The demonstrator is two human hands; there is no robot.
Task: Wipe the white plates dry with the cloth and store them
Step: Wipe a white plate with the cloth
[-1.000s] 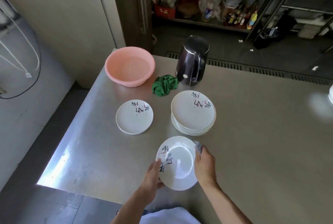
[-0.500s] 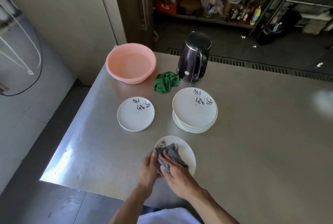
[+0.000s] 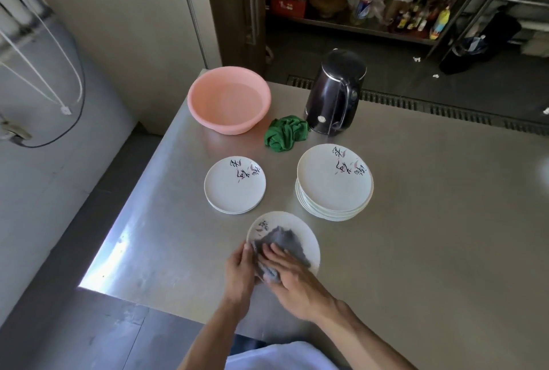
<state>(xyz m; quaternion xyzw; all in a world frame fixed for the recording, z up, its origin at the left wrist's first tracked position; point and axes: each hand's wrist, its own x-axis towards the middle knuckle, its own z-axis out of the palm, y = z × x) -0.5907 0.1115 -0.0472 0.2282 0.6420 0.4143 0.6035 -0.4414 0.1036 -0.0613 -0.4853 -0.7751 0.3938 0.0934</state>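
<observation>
1 plate [image 3: 297,222], near: left hand [image 3: 240,268] grips its rim, right hand [image 3: 294,277] spread flat pressing 1 grey cloth [image 3: 285,243]; far: left stack [image 3: 234,185], right stack [image 3: 335,182], per-stack count unclear

Plate [image 3: 300,225] near half hidden under cloth [image 3: 285,241]; shelf bottles [image 3: 416,18] too small to identify.
</observation>
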